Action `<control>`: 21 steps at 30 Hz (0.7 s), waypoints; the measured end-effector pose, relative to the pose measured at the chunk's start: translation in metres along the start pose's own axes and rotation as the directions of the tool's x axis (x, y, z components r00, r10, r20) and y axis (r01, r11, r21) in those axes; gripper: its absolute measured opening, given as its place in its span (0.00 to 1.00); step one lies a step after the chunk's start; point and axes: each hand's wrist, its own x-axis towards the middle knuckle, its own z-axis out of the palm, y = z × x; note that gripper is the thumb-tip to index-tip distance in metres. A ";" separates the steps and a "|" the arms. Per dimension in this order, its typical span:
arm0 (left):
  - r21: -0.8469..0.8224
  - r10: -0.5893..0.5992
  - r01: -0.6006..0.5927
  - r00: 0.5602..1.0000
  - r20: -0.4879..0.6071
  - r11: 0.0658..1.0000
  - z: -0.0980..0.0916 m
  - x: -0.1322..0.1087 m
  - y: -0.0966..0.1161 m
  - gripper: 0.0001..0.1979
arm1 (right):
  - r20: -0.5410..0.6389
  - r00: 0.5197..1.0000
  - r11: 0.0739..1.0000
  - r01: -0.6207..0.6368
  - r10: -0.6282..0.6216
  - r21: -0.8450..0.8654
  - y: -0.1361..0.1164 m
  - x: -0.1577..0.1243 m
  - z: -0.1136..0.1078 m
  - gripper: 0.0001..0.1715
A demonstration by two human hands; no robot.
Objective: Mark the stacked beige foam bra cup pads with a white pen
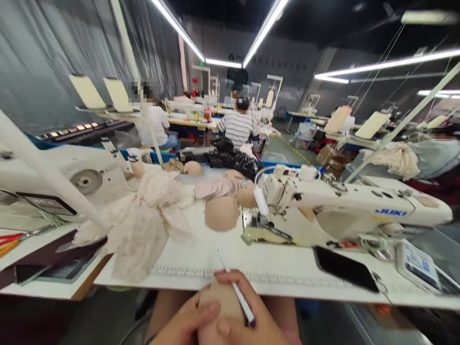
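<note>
The left hand (187,321) and the right hand (251,326) are cut off by the lower edge, and no wrists are seen. The beige cup (223,297) clasped between them is largely covered by fingers. The end of the pen (237,292) is hidden inside the right hand's grip. The scissors (14,238) are cut by the left edge, the control panel (424,266) by the right. The ruler markings (179,273) are too small to be read.
</note>
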 end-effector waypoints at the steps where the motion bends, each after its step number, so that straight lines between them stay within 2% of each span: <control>1: -0.030 -0.034 0.035 0.999 0.032 0.999 0.002 -0.002 -0.002 0.37 | 0.073 0.997 1.000 -0.004 0.005 -0.016 -0.006 -0.001 -0.004 0.41; 2: -0.062 -0.045 0.050 0.996 0.074 0.997 0.003 -0.002 -0.003 0.39 | 0.118 0.993 1.000 -0.005 0.008 -0.026 -0.010 -0.001 -0.008 0.40; 5: -0.129 -0.066 0.077 0.994 0.084 0.989 0.007 0.002 -0.002 0.36 | 0.037 0.999 0.985 0.004 -0.011 0.171 -0.005 0.005 -0.015 0.28; 8: -0.134 -0.046 0.051 0.998 0.042 0.990 0.007 0.008 -0.004 0.31 | -0.005 1.000 0.956 -0.017 0.019 0.292 0.008 0.007 -0.014 0.24; 11: -0.090 -0.011 0.011 1.000 0.006 0.996 0.004 0.011 -0.006 0.27 | -0.053 0.999 0.959 0.005 0.011 0.283 0.011 0.007 -0.011 0.22; 13: -0.058 -0.013 0.015 0.999 0.035 0.998 0.003 0.012 -0.004 0.28 | -0.053 0.999 0.976 0.015 -0.004 0.219 0.005 0.009 -0.010 0.22; 15: -0.049 -0.066 0.069 0.996 0.055 0.996 0.003 0.010 -0.001 0.32 | 0.008 1.000 0.995 0.026 -0.027 0.096 -0.004 0.012 -0.010 0.21; 17: -0.041 -0.132 0.134 0.990 0.039 0.990 0.005 0.007 0.004 0.34 | 0.135 0.990 0.999 0.049 -0.051 0.019 -0.012 0.016 -0.011 0.22; 19: -0.045 -0.155 0.155 0.988 -0.004 0.987 0.007 0.003 0.006 0.34 | 0.244 0.967 0.997 0.066 -0.074 0.038 -0.016 0.020 -0.012 0.23; 21: -0.098 -0.129 0.124 0.991 -0.041 0.987 0.007 0.002 0.006 0.33 | 0.208 0.974 0.990 0.061 -0.088 0.130 -0.014 0.023 -0.013 0.23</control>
